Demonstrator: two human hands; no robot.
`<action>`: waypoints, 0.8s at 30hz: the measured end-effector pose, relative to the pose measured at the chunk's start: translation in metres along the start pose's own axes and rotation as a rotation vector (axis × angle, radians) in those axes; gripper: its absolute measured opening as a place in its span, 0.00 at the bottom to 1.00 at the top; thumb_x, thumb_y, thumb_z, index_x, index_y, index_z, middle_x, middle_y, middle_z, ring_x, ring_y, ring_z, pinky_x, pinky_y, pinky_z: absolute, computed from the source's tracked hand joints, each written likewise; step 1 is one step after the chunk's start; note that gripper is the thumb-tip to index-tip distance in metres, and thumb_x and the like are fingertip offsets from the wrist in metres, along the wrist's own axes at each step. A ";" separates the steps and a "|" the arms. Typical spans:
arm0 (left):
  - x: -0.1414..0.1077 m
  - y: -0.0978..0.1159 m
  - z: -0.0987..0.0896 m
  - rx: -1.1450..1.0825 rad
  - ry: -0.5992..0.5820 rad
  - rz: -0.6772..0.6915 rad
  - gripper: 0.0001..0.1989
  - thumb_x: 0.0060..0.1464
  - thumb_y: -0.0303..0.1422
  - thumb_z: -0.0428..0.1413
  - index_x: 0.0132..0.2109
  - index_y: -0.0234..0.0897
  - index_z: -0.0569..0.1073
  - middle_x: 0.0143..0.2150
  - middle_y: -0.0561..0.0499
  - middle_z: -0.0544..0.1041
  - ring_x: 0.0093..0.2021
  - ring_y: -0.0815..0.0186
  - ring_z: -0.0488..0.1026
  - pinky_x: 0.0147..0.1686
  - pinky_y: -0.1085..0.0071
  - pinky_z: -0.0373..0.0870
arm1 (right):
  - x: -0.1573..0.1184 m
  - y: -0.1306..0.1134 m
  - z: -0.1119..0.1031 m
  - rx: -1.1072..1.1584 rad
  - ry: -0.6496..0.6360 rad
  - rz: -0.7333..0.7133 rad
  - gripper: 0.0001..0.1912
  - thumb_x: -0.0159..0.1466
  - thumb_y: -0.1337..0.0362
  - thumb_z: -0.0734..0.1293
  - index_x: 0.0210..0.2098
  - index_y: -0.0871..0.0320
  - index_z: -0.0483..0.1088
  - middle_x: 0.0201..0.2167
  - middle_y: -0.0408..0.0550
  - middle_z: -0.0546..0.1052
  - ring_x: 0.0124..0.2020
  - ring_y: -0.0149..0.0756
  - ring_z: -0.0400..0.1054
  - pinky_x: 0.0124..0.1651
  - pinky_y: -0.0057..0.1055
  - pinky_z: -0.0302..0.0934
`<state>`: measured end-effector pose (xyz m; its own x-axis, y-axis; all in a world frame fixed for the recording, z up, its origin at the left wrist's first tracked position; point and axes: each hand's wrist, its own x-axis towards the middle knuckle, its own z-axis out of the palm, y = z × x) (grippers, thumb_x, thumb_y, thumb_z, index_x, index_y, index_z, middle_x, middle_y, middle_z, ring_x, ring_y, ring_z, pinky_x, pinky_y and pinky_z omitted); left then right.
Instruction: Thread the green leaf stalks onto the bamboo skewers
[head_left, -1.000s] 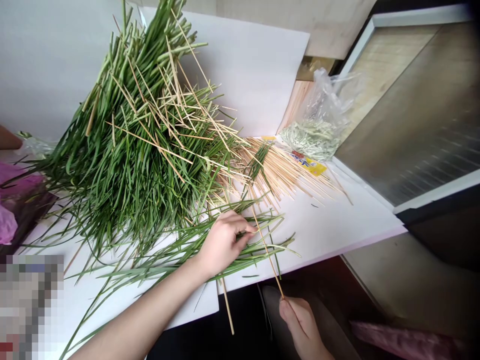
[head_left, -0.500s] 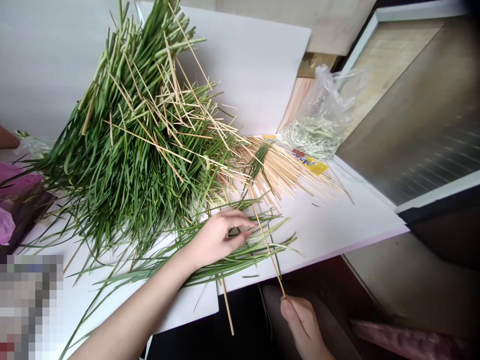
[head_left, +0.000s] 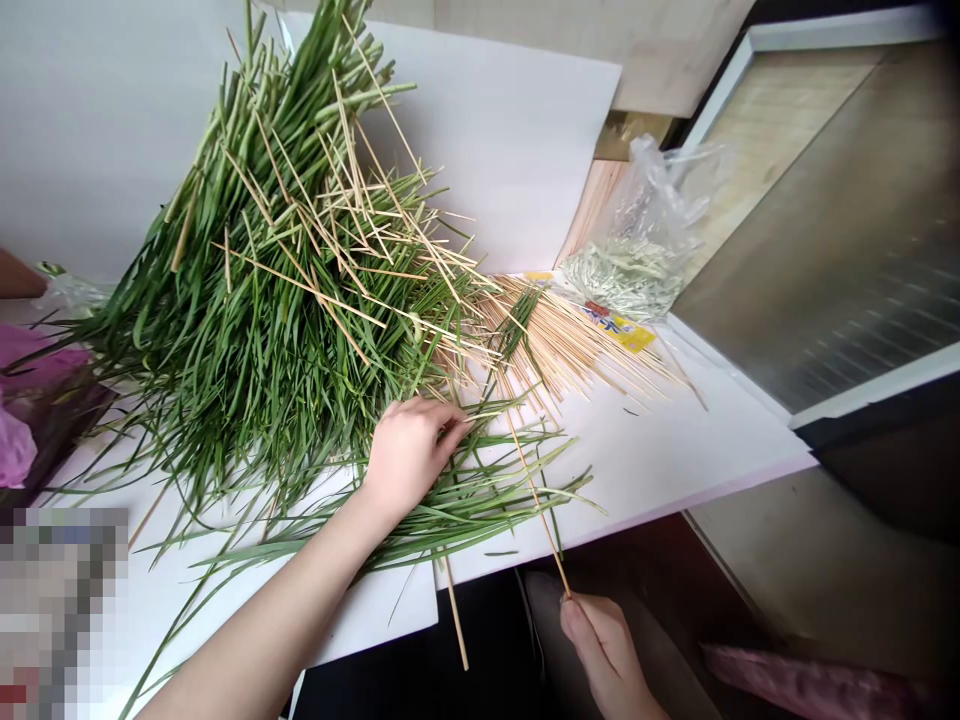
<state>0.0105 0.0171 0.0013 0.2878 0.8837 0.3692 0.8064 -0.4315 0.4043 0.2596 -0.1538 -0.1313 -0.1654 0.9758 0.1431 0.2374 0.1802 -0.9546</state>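
Note:
A large heap of long green grass blades (head_left: 262,300) lies on a white board (head_left: 660,440), with several thin bamboo skewers (head_left: 352,230) scattered across it. My left hand (head_left: 411,455) rests on loose blades at the heap's lower edge, fingers curled over them. Whether it grips any is hidden. My right hand (head_left: 607,650) sits beyond the board's front edge, pinching the lower end of a long bamboo skewer (head_left: 534,490) that rises across the loose blades. A bundle of skewers (head_left: 570,345) fans out behind the heap.
A clear plastic bag (head_left: 637,235) holding pale grass stands at the board's far end, beside a yellow packet (head_left: 626,335). Pink wrapping (head_left: 34,370) lies at the far left. One loose skewer (head_left: 454,610) overhangs the board's front edge above a dark floor.
My left hand has slid left and away from the skewer, toward the heap. My right hand and its skewer stay nearly still.

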 end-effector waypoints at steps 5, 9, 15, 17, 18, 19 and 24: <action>0.000 0.000 -0.003 -0.368 0.090 -0.127 0.10 0.61 0.38 0.59 0.37 0.37 0.81 0.35 0.50 0.83 0.31 0.64 0.76 0.34 0.70 0.68 | -0.001 0.001 0.000 0.005 -0.059 0.006 0.24 0.78 0.57 0.52 0.24 0.54 0.48 0.20 0.38 0.52 0.20 0.31 0.47 0.25 0.31 0.42; 0.000 0.002 -0.008 -0.421 0.050 -0.114 0.13 0.61 0.42 0.58 0.37 0.38 0.82 0.34 0.51 0.83 0.30 0.64 0.77 0.35 0.71 0.69 | -0.003 0.002 -0.001 -0.034 -0.082 0.030 0.25 0.78 0.55 0.51 0.24 0.54 0.47 0.20 0.38 0.52 0.20 0.31 0.48 0.25 0.31 0.43; 0.003 0.001 -0.023 -0.135 -0.008 -0.104 0.14 0.65 0.40 0.52 0.43 0.42 0.82 0.36 0.50 0.84 0.36 0.59 0.80 0.39 0.69 0.70 | -0.004 0.003 -0.001 -0.082 -0.074 0.071 0.25 0.78 0.52 0.51 0.24 0.54 0.47 0.21 0.38 0.53 0.21 0.31 0.49 0.25 0.31 0.44; 0.004 -0.003 -0.028 -0.086 -0.027 -0.065 0.17 0.67 0.38 0.49 0.44 0.39 0.81 0.42 0.46 0.83 0.42 0.56 0.80 0.43 0.67 0.71 | -0.004 0.002 0.000 -0.081 -0.072 0.074 0.25 0.78 0.52 0.51 0.24 0.54 0.47 0.21 0.38 0.52 0.21 0.31 0.49 0.25 0.31 0.44; 0.005 -0.006 -0.031 -0.073 -0.055 -0.051 0.18 0.67 0.37 0.47 0.45 0.38 0.81 0.42 0.44 0.82 0.42 0.56 0.79 0.43 0.66 0.71 | -0.003 0.001 0.000 -0.080 -0.075 0.072 0.26 0.78 0.52 0.51 0.24 0.54 0.47 0.21 0.38 0.52 0.21 0.31 0.49 0.25 0.31 0.44; 0.006 -0.008 -0.033 -0.067 -0.091 -0.036 0.18 0.67 0.36 0.46 0.48 0.37 0.80 0.41 0.43 0.81 0.42 0.56 0.79 0.43 0.66 0.72 | -0.002 0.001 0.000 -0.080 -0.077 0.068 0.26 0.78 0.52 0.51 0.24 0.53 0.47 0.21 0.38 0.52 0.21 0.32 0.48 0.25 0.31 0.43; 0.017 -0.009 -0.041 -0.185 -0.199 0.053 0.17 0.63 0.31 0.48 0.53 0.37 0.77 0.41 0.44 0.80 0.43 0.58 0.79 0.46 0.65 0.73 | 0.001 -0.003 0.001 -0.070 -0.059 0.038 0.26 0.77 0.51 0.51 0.24 0.53 0.47 0.21 0.38 0.51 0.21 0.31 0.48 0.25 0.31 0.43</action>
<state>-0.0130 0.0282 0.0381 0.4375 0.8695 0.2292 0.6851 -0.4874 0.5414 0.2578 -0.1530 -0.1284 -0.2102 0.9736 0.0894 0.3110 0.1532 -0.9380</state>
